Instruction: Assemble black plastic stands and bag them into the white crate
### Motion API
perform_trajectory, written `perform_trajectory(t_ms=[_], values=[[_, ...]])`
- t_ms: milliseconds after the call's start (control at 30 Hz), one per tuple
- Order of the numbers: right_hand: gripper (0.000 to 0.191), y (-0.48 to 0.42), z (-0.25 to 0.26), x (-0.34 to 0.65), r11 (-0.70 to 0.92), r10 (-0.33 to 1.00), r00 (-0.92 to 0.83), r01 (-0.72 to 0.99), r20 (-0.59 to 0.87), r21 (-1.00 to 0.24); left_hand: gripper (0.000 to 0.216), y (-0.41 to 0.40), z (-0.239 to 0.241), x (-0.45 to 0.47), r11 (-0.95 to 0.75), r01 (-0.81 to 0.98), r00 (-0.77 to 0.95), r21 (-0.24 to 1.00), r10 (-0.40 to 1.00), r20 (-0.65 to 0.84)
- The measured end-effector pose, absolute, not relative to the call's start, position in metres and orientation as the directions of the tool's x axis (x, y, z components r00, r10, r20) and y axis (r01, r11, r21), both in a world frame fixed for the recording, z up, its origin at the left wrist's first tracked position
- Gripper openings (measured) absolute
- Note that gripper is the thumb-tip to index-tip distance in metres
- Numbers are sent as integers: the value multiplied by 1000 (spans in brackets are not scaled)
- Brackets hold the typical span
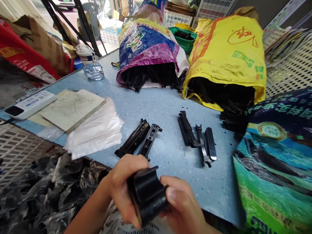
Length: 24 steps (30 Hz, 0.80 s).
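Observation:
Close to me, over the table's front edge, my left hand is wrapped round a black plastic part with a curved, trough-like top. My right hand grips the same part from the right, its thumb and forefinger pressed to that end. What the part is I cannot tell. Just beyond my left hand lie long black plastic pieces, beside a slotted black strip. Farther right rest several more slim black pieces, among them a smooth rounded bar.
A blue-and-purple sack and a yellow sack spill black parts at the back of the blue table. On the left are white plastic bags, a board, a scale and a bottle. A green-blue sack stands right.

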State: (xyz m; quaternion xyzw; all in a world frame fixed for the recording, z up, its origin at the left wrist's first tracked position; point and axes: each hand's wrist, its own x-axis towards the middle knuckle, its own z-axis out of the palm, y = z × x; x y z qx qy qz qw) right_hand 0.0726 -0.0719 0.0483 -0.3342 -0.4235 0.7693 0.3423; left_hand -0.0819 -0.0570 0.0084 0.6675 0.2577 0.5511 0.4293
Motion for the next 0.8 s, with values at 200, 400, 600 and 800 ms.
perform_trajectory(t_ms=[200, 400, 600, 800], values=[[35, -70, 23, 83, -14, 940, -341, -117, 27, -993, 55, -46, 20, -72, -16, -521, 62, 853, 996, 57], [28, -85, -6, 78, 373, 870, -430, 251, 242, -893, 52, -33, 29, -60, 310, -791, 152, 527, 935, -321], [26, -72, 0, 79, 722, 656, -608, 331, 448, -608, 52, -34, 12, -52, 447, -790, 284, 419, 873, -396], [29, -75, 2, 78, 737, 643, -622, 345, 447, -581, 53, -40, 18, -48, 397, -799, 243, 452, 901, -360]])
